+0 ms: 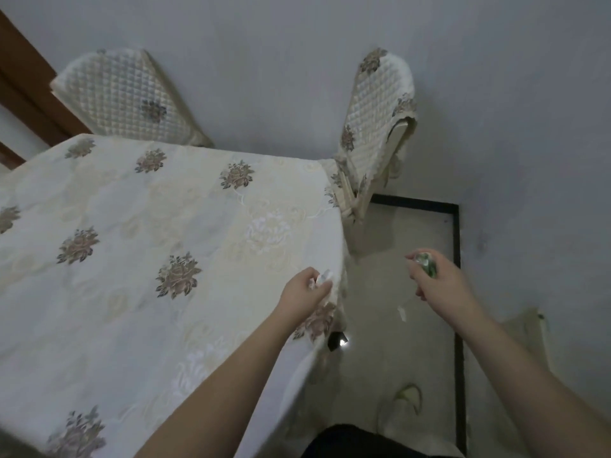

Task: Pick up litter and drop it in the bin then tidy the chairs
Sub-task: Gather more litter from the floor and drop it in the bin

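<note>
with left hand [305, 287] pinching white scrap [322, 280] at table [132, 226] edge and right hand [436, 279] clamped on green wrapper [427, 262], litter pickup stood mid-step; bin unseen, likely next.

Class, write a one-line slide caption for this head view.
Left hand holds crumpled white litter, right hand a green can, beside the table.

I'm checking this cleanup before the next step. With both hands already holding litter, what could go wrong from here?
1. The left hand pinches crumpled white paper over the tablecloth edge; it might slip onto the table or floor.
2. The right hand grips a green-and-clear wrapper, so the white scrap on the floor could be left behind.
3. No bin is in view, so carrying both pieces may drop one.
</note>
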The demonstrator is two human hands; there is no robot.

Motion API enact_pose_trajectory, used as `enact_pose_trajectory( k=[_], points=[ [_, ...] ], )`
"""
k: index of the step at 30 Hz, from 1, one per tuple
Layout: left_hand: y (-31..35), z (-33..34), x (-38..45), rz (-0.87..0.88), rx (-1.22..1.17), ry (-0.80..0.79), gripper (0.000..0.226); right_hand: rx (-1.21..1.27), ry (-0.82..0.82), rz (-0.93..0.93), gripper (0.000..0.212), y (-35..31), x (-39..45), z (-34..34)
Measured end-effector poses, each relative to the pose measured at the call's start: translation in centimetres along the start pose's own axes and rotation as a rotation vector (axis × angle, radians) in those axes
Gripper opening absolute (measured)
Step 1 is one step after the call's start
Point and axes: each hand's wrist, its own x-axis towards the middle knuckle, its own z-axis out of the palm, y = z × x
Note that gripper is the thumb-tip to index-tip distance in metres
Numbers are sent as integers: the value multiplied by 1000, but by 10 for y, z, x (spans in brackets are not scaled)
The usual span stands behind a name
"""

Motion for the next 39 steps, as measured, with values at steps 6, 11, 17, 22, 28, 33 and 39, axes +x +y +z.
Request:
enact_pose_trajectory(
  k=[6, 11, 17, 22, 28, 33, 39],
  points=[
    [69, 52, 38, -39, -109, -32, 30, 13, -2, 38, 9, 23, 57, -61],
    [108, 79, 69, -34, -223, -13, 25, 48, 23, 30, 4, 31, 102, -100],
    [118, 93, 93, -95, -256, 52, 13, 66, 23, 43, 8, 40, 142, -113],
    [122, 93, 123, -122, -280, 47, 13, 21, 15, 32, 15, 46, 176, -106],
    [127, 91, 181, -124, -173, -16, 25, -96, -9, 42, 14, 52, 221, -96],
    [138, 94, 242, -106, -57, -132, 20, -139, -44, 101, 17, 56, 254, -95],
    [151, 131, 301, 40, 112, -315, 28, -197, 27, 169, 23, 86, 284, -98]
  ],
)
